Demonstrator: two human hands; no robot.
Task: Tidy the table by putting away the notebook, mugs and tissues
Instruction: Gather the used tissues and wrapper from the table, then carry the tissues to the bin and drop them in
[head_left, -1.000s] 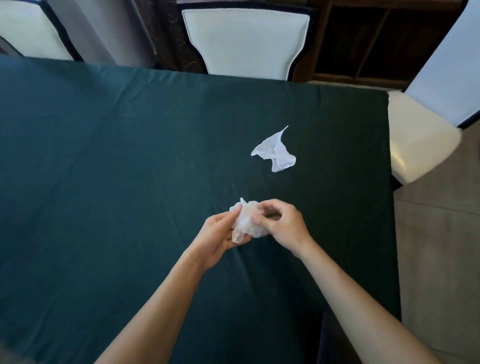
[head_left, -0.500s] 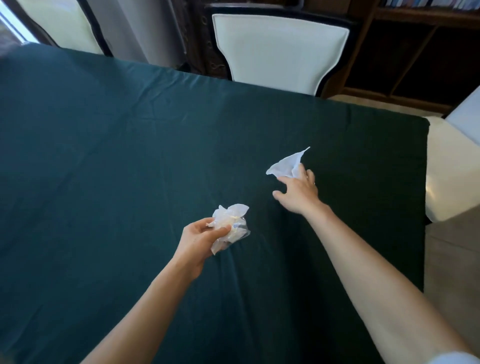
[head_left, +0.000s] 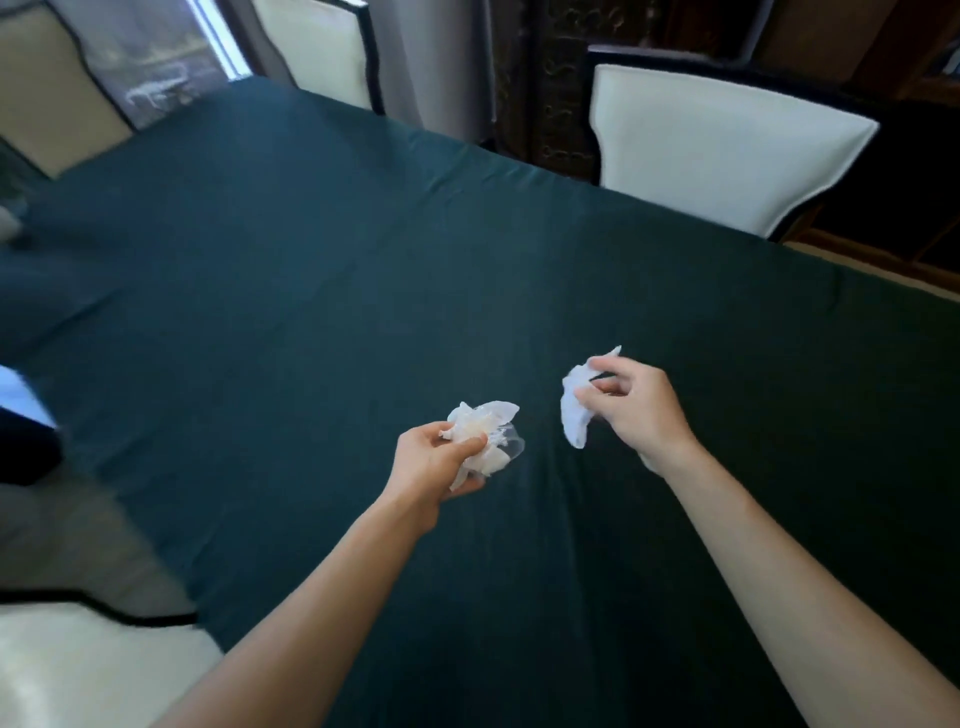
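Note:
My left hand (head_left: 434, 465) grips a crumpled wad of white tissues (head_left: 485, 434) just above the dark green tablecloth (head_left: 291, 291). To its right, my right hand (head_left: 636, 410) pinches a single white tissue (head_left: 575, 410) between thumb and fingers; the tissue hangs down, lifted off the cloth. The two hands are about a hand's width apart. No notebook or mug shows on the cloth.
White-upholstered chairs with dark frames stand at the far side (head_left: 717, 145), at the far left (head_left: 317, 52) and at the near left (head_left: 78, 670). A blurred white and dark object (head_left: 21, 415) sits at the table's left edge. Dark wooden furniture (head_left: 550, 78) is behind.
My right hand left the wad, reached out to the loose tissue, closed on it and lifted it back toward me. My left hand keeps the wad. The view swung left.

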